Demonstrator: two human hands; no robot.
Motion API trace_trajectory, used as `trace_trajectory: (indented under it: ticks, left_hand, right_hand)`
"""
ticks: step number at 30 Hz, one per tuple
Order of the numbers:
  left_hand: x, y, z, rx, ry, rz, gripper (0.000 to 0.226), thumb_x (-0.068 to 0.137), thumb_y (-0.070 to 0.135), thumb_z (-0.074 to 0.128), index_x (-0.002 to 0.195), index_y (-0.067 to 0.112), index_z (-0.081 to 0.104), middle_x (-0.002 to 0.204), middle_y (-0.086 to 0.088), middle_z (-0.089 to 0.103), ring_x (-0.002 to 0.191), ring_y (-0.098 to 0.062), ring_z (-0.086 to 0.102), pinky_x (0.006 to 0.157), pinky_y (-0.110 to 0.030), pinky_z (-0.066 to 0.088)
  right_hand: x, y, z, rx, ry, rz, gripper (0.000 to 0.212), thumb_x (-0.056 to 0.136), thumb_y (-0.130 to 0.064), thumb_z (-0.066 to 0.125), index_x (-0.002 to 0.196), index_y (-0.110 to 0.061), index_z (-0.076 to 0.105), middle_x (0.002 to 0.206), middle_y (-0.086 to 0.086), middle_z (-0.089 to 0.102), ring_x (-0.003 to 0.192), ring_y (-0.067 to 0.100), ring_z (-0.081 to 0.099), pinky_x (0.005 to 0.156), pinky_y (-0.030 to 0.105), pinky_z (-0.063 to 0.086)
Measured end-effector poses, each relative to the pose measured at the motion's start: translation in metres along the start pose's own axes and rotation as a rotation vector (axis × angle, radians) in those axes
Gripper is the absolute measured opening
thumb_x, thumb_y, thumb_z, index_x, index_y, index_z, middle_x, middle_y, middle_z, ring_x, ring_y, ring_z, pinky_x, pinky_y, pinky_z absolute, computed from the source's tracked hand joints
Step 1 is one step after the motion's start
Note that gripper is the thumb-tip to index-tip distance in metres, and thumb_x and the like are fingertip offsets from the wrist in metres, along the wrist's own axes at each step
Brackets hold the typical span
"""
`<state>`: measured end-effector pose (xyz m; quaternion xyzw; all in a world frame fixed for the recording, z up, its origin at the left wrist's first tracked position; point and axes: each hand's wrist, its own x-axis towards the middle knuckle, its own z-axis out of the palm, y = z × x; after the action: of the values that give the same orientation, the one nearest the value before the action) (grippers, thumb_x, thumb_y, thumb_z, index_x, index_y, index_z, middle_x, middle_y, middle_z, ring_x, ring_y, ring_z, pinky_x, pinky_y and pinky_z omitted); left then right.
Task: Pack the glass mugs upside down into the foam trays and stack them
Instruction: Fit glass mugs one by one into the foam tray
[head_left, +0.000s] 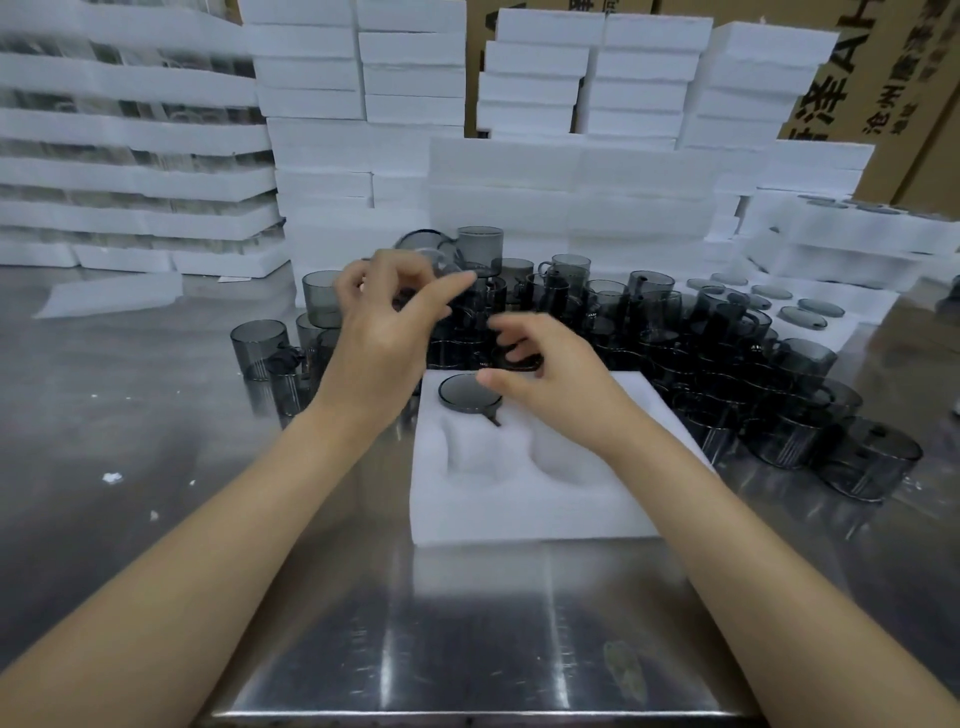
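The left hand (384, 322) hovers, fingers curled, its grasp unclear; just below it one mug (470, 393) sits upside down in the foam tray (519, 514), the right hand (545, 376) grips a second mug (515, 359), and beyond it many loose mugs (727, 364) wait, with stacking not begun.

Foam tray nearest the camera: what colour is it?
The foam tray is plain white; the head view shows it best.

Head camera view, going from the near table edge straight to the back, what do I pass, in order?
Steel table → foam tray → upside-down mug seated in that tray → crowd of loose mugs → stacked foam trays → cardboard boxes.
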<state>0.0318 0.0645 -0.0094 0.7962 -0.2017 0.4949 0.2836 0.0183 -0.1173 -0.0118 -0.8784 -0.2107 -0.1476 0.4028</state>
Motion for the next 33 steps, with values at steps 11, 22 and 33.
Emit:
trace_trajectory:
  ticks: [11,22,33]
  left_hand:
    - [-0.018,0.006,0.016,-0.528,-0.246,-0.022,0.004,0.084,0.047,0.068,0.084,0.043,0.065,0.092,0.023,0.063,0.121,0.009,0.044,0.101,-0.027,0.038]
    - [-0.011,0.001,0.006,-0.217,-0.169,-0.071,0.068,0.090,0.030,0.065,0.147,0.012,0.034,0.141,0.004,0.036,0.129,-0.007,0.041,0.109,-0.019,0.030]
    - [-0.018,-0.006,0.008,-0.310,-0.295,0.111,0.049,0.087,0.013,0.069,0.129,0.024,0.045,0.149,0.019,0.039,0.131,0.000,0.044,0.099,-0.013,0.041]
  right_hand:
    - [-0.005,-0.009,-0.003,-0.010,0.289,-0.339,0.069,0.077,-0.006,0.071,0.138,-0.022,0.043,0.127,-0.004,0.049,0.119,0.016,0.045,0.099,0.028,0.040]
    - [-0.001,-0.003,-0.008,0.534,0.230,-0.064,0.073,0.072,-0.010,0.071,0.134,-0.028,0.038,0.120,-0.014,0.056,0.112,-0.007,0.054,0.092,0.025,0.050]
    - [-0.003,-0.005,-0.010,0.597,0.046,-0.102,0.066,0.079,0.014,0.062,0.129,-0.027,0.052,0.145,-0.001,0.042,0.127,0.020,0.052,0.102,0.037,0.047]
